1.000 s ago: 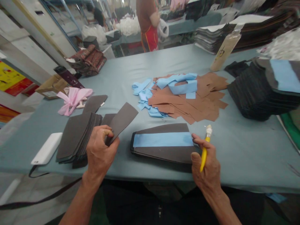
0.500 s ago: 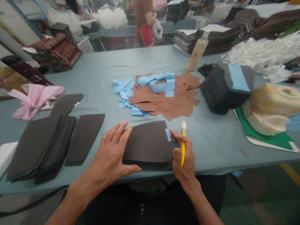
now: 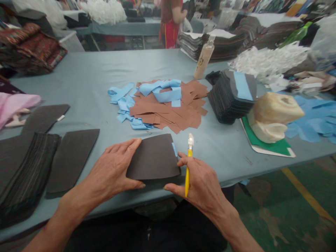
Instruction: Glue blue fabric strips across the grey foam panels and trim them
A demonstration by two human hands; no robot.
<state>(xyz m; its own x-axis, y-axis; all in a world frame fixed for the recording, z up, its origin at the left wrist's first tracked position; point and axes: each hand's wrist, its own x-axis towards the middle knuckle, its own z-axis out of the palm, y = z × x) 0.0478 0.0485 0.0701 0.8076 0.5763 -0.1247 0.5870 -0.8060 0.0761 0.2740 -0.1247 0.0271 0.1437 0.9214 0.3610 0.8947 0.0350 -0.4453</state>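
Note:
A dark grey panel [image 3: 153, 157], slightly raised at its front edge, lies before me at the table edge. A light blue strip [image 3: 174, 149] shows at its right side. My left hand [image 3: 112, 164] grips the panel's left end, fingers along the far corner and thumb at the near edge. In my right hand [image 3: 201, 176] is a yellow-handled brush [image 3: 187, 168], its whitish bristles pointing away from me. The right thumb and fingertips are spread around the panel's right end. Brown cut pieces [image 3: 170, 115] and light blue strips [image 3: 126, 101] lie just beyond.
Stacks of dark panels stand at left [image 3: 28, 175] and right [image 3: 231, 98]. A cut-open plastic jug [image 3: 275, 112] rests on a green board [image 3: 285, 147]. Farther back are a bottle [image 3: 204, 57], fabric piles [image 3: 28, 49] and a person [image 3: 172, 22].
My right hand has opened its thumb and fingers around the panel's right end, the brush still held. My left hand has closed in on the left end. The view has shifted right.

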